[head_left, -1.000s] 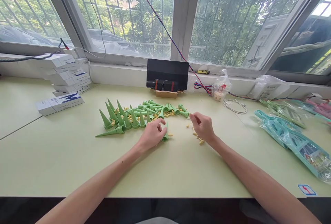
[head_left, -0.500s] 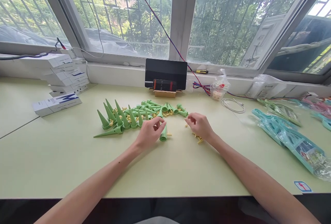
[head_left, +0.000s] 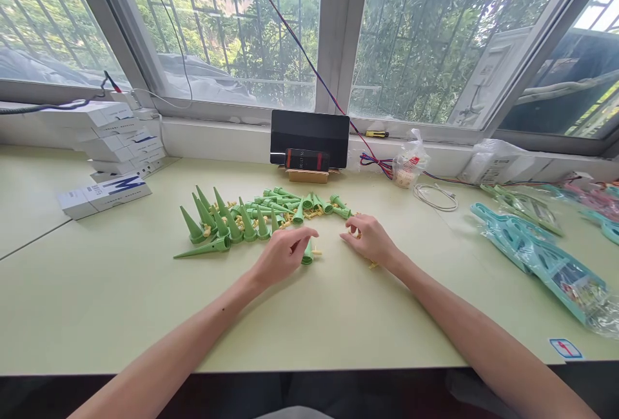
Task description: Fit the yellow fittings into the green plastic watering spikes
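My left hand [head_left: 285, 253] is closed around a green plastic cone-shaped spike [head_left: 307, 258], its open end toward me and a yellow peg [head_left: 316, 252] sticking out on the right. My left index finger extends over it. My right hand [head_left: 370, 238] hovers low at the right, thumb and index finger curved but parted. A small yellow peg [head_left: 357, 234] shows in that gap, and more yellow pegs [head_left: 373, 265] lie partly hidden under the palm. Beyond my left hand several green spikes [head_left: 249, 229] stand upright, with others lying among yellow pegs.
A dark tablet [head_left: 309, 132] with a phone [head_left: 304, 160] before it stands by the window. White boxes [head_left: 104, 196] are stacked at left. A bagged cup [head_left: 409, 164], a coiled white cable [head_left: 435, 196] and wrapped turquoise plastic items [head_left: 536, 251] lie at right.
My left index finger has stretched out to the right above the spike. My right thumb and index finger have parted, and the hand has shifted slightly, covering more of the loose pegs.
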Tool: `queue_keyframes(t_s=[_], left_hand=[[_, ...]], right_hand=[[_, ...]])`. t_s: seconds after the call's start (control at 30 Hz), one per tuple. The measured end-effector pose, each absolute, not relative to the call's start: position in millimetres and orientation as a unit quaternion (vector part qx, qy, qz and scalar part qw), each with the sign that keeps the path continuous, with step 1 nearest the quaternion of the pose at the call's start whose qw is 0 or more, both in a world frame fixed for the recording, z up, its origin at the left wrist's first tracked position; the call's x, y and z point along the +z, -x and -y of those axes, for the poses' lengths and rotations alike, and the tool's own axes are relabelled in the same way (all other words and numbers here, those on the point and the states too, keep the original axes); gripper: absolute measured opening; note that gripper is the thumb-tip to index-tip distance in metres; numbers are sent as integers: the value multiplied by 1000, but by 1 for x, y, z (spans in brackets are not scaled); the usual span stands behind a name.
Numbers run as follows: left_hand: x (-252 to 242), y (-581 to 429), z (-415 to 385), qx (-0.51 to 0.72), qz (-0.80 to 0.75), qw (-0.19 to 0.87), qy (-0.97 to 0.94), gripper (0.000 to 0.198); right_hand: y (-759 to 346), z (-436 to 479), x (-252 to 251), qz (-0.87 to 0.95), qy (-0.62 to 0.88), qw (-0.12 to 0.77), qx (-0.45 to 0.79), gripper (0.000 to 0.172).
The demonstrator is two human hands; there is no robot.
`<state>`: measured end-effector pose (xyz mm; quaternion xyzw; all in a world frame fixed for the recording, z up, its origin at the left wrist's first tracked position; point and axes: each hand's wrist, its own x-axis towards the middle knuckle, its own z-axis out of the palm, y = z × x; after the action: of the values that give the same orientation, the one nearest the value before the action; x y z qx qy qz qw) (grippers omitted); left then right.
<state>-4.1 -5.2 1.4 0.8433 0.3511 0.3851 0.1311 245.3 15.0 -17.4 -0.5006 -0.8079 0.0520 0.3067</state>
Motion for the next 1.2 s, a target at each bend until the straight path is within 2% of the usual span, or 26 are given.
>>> queue_keyframes(t_s=[0.2,0.43,0.73,1.2], left_hand=[[1,6,6,406,-338,124,-840,25],[3,5,5,420,-325,131,-838,25],[2,4,7,415,-337,148,-832,18],[1,0,11,385,-347,163,-840,24]], right_hand=[[-245,-15,-19,810,501,300,54,5],[-244,-14,-18,817,490,297,62,14],[-225,3,-11,807,439,383,99,12],[-206,24,-4,845,318,413,121,14]])
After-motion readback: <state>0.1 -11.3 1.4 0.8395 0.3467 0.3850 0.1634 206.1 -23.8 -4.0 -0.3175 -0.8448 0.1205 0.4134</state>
